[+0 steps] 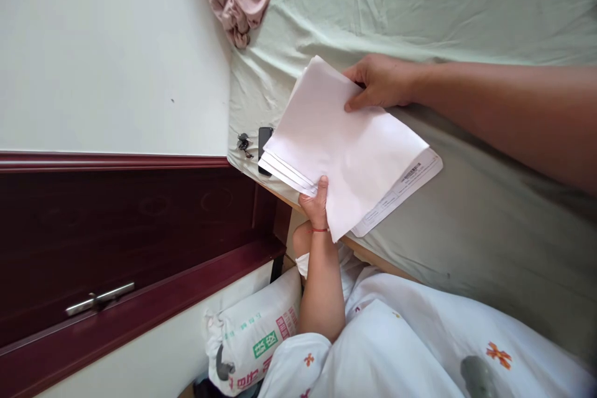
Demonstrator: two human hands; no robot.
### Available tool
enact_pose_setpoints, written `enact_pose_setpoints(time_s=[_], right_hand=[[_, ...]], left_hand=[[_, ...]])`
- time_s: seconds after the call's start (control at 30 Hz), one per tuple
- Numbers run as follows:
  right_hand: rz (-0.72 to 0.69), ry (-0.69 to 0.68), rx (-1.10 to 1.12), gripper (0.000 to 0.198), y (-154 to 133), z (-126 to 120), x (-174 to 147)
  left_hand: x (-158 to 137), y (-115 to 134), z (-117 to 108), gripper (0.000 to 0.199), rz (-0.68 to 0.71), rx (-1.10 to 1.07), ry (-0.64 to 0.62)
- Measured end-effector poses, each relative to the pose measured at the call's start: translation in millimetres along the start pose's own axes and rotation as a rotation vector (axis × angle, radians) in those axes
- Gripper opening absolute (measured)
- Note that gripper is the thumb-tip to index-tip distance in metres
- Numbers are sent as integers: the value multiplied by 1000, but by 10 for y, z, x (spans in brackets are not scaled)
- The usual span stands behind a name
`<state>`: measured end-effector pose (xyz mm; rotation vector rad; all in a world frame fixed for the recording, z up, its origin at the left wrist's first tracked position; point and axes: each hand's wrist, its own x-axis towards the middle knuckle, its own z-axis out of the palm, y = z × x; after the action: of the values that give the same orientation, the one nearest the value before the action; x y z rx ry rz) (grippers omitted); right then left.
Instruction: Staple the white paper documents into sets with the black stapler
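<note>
A loose stack of white paper sheets (pixel 340 143) is held at a slant above the edge of the bed. The top sheet is blank on the side facing me. Below it, a printed sheet (pixel 396 196) with a barcode and text sticks out at the lower right. My left hand (pixel 316 204), with a red string at the wrist, grips the near edge, thumb on top and fingers hidden underneath. At the far right edge, my right hand (pixel 380 82) pinches the sheets with its thumb on top. The left edges of several sheets are fanned slightly apart.
A black phone (pixel 265 144) lies partly behind the papers, beside keys (pixel 243 142), on the pale green bed sheet (pixel 443 6). Crumpled pink cloth (pixel 245 0) rests against the wall. A dark red door (pixel 116 217) with a metal handle and a white printed sack (pixel 256 329) are at left.
</note>
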<state>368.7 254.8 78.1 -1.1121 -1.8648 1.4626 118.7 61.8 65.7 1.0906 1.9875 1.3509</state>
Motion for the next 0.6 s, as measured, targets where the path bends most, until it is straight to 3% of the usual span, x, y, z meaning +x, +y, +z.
enact_pose_setpoints(time_s=[0.3,0.47,0.6], right_hand=[[-97,-22,69,48,-5,0,-12],[-84,-4,105,34,-11,-4,-36],[-58,-35,174,36,-27,-20,-54]], left_hand=[[-23,43,98,48,27,-6,88],[-31,80,72,54,54,-27,73],[-40,73,56,54,46,-55,64]])
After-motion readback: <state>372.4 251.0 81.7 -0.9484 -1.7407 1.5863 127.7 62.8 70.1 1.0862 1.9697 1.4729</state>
